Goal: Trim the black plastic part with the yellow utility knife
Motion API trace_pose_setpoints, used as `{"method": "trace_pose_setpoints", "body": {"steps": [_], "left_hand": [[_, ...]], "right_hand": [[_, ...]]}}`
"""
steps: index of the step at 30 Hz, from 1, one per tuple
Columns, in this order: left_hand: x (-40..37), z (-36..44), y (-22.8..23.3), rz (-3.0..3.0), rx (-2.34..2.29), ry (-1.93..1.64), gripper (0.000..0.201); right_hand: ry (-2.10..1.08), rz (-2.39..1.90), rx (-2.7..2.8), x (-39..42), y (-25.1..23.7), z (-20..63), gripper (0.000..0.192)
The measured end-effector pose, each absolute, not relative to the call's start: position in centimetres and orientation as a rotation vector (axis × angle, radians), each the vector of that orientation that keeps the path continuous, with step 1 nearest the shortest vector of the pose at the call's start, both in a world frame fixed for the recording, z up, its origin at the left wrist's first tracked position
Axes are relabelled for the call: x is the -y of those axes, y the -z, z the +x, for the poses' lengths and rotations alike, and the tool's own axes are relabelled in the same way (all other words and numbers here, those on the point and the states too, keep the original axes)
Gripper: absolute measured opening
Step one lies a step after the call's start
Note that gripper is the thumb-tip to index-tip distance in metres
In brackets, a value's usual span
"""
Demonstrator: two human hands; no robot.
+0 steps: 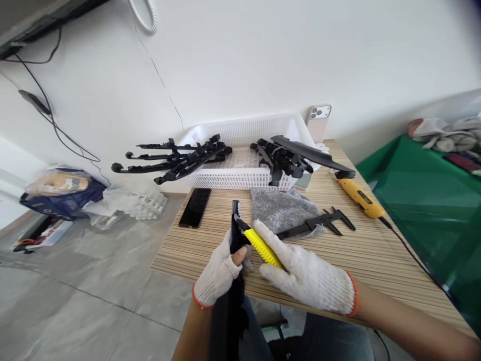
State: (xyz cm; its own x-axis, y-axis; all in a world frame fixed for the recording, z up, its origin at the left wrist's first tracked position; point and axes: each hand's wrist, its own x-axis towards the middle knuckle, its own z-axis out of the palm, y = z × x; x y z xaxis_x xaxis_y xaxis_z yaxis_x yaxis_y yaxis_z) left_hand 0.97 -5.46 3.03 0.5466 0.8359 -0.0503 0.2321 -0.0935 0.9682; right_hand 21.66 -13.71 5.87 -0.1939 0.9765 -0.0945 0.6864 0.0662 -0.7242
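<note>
My left hand (221,271), in a white knit glove with a bare thumb tip, is closed around a long black plastic part (235,235). The part stands roughly upright at the table's front edge, its lower end running down past my lap. In my gloved right hand (304,271) is a yellow utility knife (263,246). Its tip touches or nearly touches the upper end of the part; I cannot tell which. Just beyond my right hand, a dark caliper (315,223) lies partly on a grey cloth (283,208).
A white plastic basket (233,178) at the back holds several black plastic parts (188,158), some overhanging its rim. A black phone (195,208) lies left; another phone (318,123) leans on the wall. A yellow corded power tool (361,198) lies right, near a green cover (406,175).
</note>
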Motion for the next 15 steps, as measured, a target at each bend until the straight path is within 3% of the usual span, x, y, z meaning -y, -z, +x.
{"method": "trace_pose_setpoints", "body": {"steps": [8,15], "left_hand": [[5.5,1.3,-3.6,1.625,-0.900,-0.654,0.064],[5.5,1.3,-3.6,1.515,-0.915,-0.628,0.076]], "right_hand": [[-0.956,-1.812,1.917,13.6,-7.2,20.6,0.081],[-0.771,-1.818,1.901,13.6,-6.7,19.1,0.076]]}}
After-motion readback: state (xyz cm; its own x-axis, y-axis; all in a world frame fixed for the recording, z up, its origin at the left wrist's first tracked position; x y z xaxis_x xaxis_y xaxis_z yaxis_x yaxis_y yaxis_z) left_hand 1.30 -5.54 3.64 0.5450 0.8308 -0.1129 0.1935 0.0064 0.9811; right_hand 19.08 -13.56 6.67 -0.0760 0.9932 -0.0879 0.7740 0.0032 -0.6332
